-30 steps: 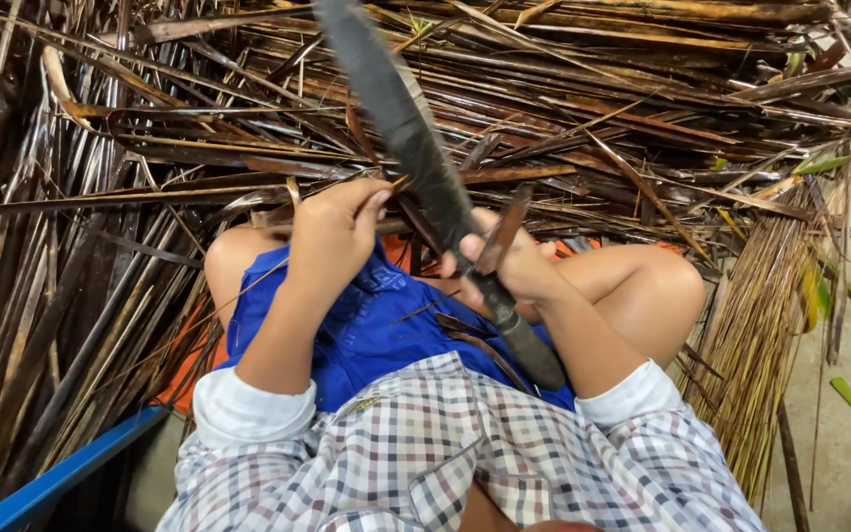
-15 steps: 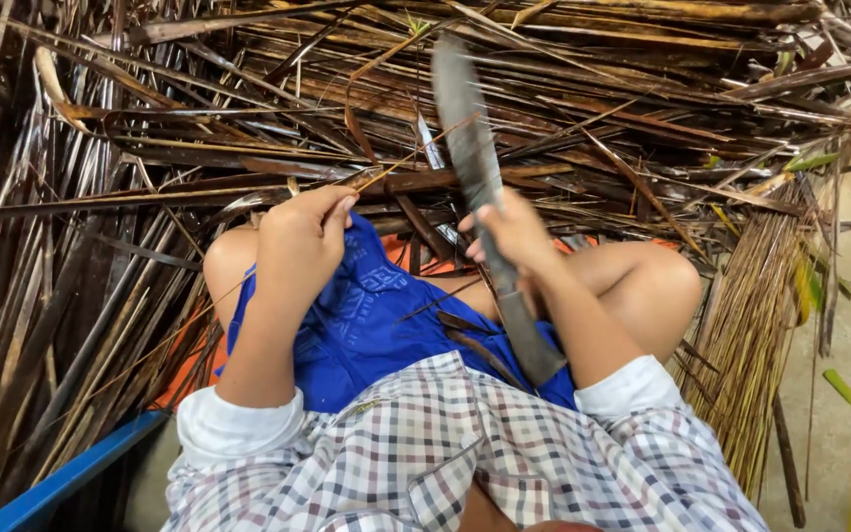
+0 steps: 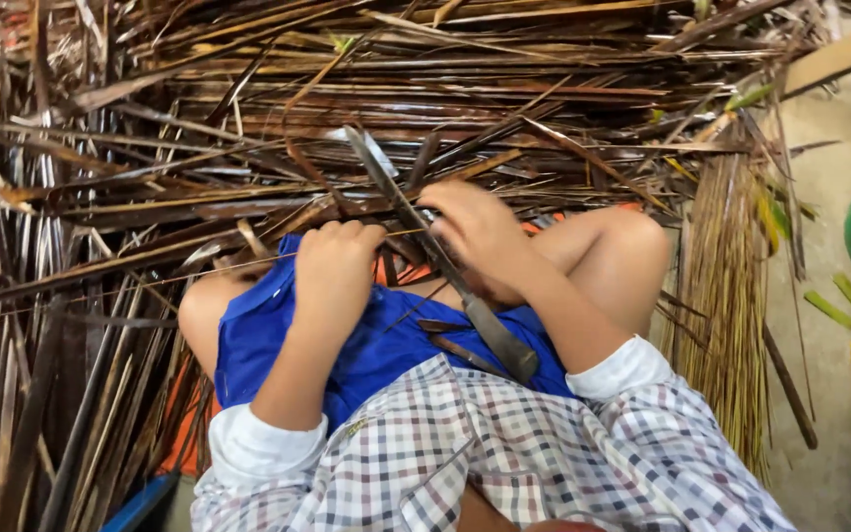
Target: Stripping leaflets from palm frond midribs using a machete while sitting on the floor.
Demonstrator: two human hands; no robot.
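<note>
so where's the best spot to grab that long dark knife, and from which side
Probably by the dark rounded handle at the near end of the long dark metal knife, coming from the right, where the right hand already wraps it. The blade tapers away into the pile of dry brown leaf strips, so that end is best avoided.

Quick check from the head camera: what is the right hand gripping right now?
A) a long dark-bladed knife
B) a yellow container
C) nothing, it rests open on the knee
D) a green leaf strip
A: the right hand is closed around the long knife, whose handle end points toward the checked shirt and whose blade points into the pile of dry leaf strips.
</note>
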